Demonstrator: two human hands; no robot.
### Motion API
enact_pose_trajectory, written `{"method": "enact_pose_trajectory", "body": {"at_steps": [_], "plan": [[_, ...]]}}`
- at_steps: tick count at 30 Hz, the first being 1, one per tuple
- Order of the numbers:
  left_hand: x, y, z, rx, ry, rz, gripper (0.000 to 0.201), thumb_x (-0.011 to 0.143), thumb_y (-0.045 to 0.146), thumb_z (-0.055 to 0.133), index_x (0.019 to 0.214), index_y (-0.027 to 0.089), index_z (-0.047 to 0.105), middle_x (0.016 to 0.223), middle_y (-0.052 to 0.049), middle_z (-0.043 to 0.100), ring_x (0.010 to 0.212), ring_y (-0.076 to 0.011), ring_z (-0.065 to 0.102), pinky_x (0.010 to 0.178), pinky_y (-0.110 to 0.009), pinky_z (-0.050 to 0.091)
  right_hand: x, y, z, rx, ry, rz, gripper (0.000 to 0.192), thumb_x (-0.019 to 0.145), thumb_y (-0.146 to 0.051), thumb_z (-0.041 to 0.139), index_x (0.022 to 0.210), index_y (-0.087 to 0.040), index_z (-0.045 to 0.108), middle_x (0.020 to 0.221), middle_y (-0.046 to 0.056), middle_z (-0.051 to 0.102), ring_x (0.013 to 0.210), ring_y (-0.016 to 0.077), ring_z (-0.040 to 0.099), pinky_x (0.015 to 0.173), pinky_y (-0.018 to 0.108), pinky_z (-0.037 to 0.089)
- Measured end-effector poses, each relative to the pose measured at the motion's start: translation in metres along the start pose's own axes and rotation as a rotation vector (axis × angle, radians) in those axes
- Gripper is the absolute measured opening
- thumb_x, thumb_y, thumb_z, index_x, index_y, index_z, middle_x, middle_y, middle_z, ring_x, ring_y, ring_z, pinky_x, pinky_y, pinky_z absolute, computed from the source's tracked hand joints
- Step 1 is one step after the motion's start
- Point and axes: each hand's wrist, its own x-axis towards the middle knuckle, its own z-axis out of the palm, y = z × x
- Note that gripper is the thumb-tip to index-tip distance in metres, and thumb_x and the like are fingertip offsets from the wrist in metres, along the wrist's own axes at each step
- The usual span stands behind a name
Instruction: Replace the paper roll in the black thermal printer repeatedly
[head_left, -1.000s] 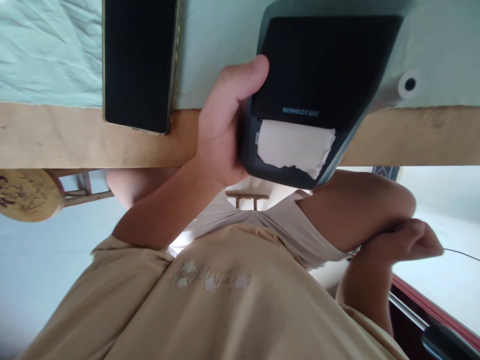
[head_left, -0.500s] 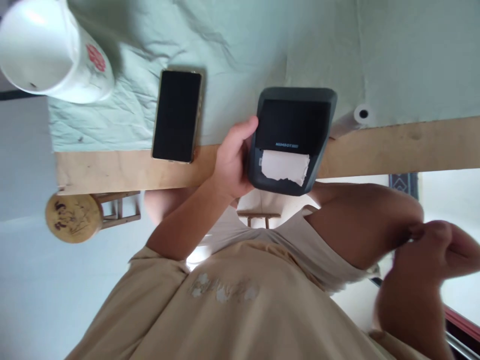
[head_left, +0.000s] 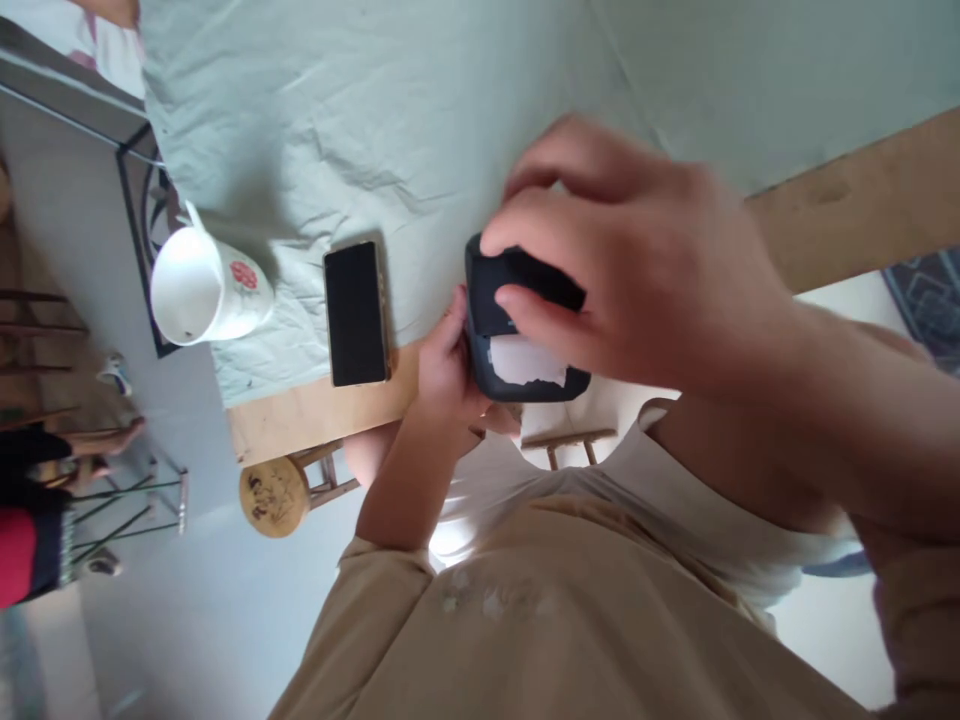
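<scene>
A dark label printer [head_left: 489,300] is held over the table's front edge, tilted toward me. My left hand [head_left: 441,375] is closed round its left side, the thumb lying along the edge. A torn strip of white paper [head_left: 525,360] sticks out of the printer's lower front. Over the printer's upper right part is my right hand [head_left: 637,260], slightly blurred, with thumb and fingers apart and nothing seen between them. Whether its fingertips touch the casing I cannot tell. A dark-screened phone [head_left: 356,315] lies on the cloth left of the printer.
A white cup [head_left: 251,310] with a red flower stands near the left edge of the pale green tablecloth [head_left: 420,110]. The wooden table edge [head_left: 300,425] runs in front of me. A wooden stool [head_left: 274,497] is below left. Another person's legs [head_left: 97,440] show at far left.
My right hand has come up from beside my right knee to over the printer, and now covers the white roll. The view has shifted, showing more of the room at left.
</scene>
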Motion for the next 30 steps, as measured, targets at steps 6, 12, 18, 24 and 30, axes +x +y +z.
{"method": "enact_pose_trajectory", "body": {"at_steps": [6,12,18,24,30], "plan": [[-0.001,-0.004,-0.003,0.023,0.032,0.037,0.022,0.086,0.038,0.065,0.089,0.017,0.07,0.086,-0.002,0.07,0.086,-0.0162,0.066,0.075,-0.025,0.054,-0.009,0.004,0.013,-0.008,-0.038,-0.077,0.041,0.096,-0.03,0.025,0.113,-0.027,0.062,0.129,-0.003,0.051,0.073,0.0046,0.039,0.061,0.028,0.015],[0.004,-0.009,-0.01,0.027,0.092,0.044,0.018,0.086,0.034,0.062,0.081,0.018,0.067,0.072,0.001,0.063,0.074,-0.011,0.062,0.067,-0.021,0.052,-0.013,0.013,0.005,-0.017,-0.113,-0.126,0.043,0.098,-0.036,0.022,0.125,-0.032,0.055,0.135,-0.004,0.047,0.081,0.0056,0.045,0.059,0.026,0.014],[0.0,-0.006,0.001,0.093,0.06,0.053,0.026,0.087,0.043,0.059,0.091,0.021,0.074,0.092,-0.001,0.073,0.09,-0.0176,0.07,0.08,-0.028,0.057,-0.015,0.016,0.007,-0.038,-0.041,-0.03,0.042,0.096,-0.043,0.026,0.126,-0.034,0.054,0.131,-0.001,0.045,0.073,0.0048,0.037,0.058,0.024,0.015],[-0.005,-0.003,0.003,0.102,-0.025,0.102,0.027,0.087,0.048,0.059,0.091,0.026,0.075,0.1,0.001,0.075,0.123,-0.0183,0.062,0.099,-0.026,0.053,-0.014,0.014,0.001,-0.066,0.072,0.197,0.052,0.094,-0.058,0.025,0.105,-0.03,0.067,0.072,0.0,0.049,0.062,0.0055,0.026,0.062,0.023,0.015],[-0.006,-0.005,0.002,0.119,-0.115,0.087,0.032,0.086,0.047,0.059,0.1,0.022,0.074,0.107,-0.005,0.073,0.117,-0.0226,0.064,0.1,-0.031,0.053,-0.008,0.022,-0.006,0.018,0.112,0.287,0.053,0.095,-0.052,0.021,0.106,-0.022,0.064,0.102,-0.002,0.059,0.084,0.0052,0.052,0.069,0.023,0.025]]}}
